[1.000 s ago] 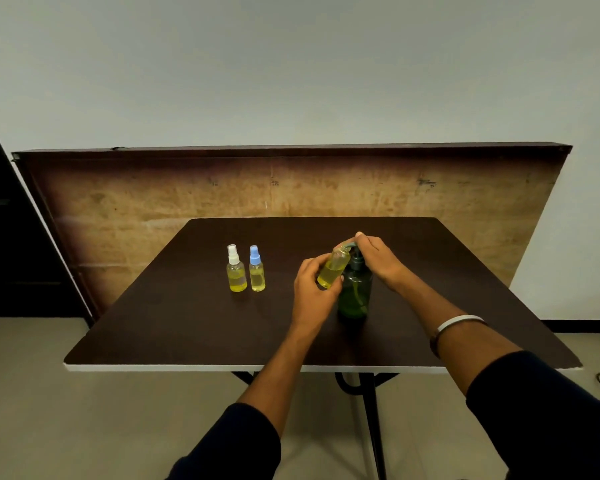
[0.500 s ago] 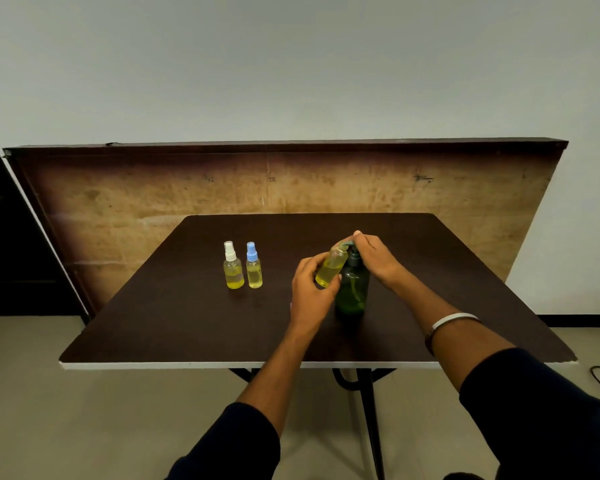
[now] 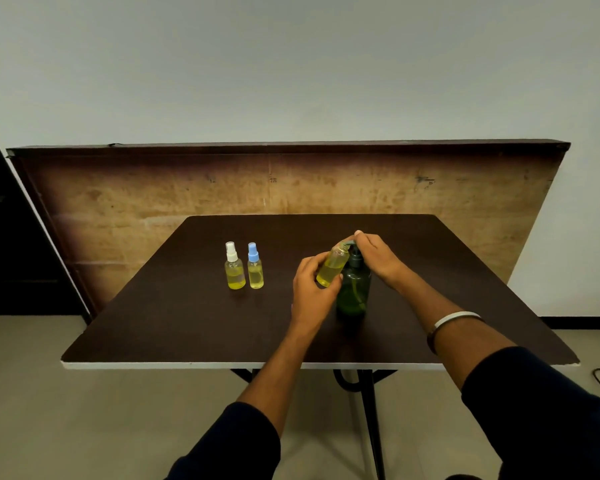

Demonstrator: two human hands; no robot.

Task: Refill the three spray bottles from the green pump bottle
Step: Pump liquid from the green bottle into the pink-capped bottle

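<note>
left hand (image 3: 310, 289) gripping tilted spray bottle (image 3: 332, 266), right hand (image 3: 378, 258) pressing green pump bottle (image 3: 354, 289), mid-table (image 3: 174, 323)

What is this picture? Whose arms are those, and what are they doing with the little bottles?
The camera sits on a person's head and looks down, so you see that person's own two arms, as if they were yours. There is no machine here, just bare hands.

In front is a dark table. On it stand two small spray bottles with yellow liquid inside, side by side: one with a white top and one with a blue top.

The left hand holds a third small bottle, tilted, with no spray top on it. Its open mouth is up against the spout of a big green pump bottle that stands on the table. The right hand rests on top of the pump, probably to push it so liquid goes into the small bottle.
</note>
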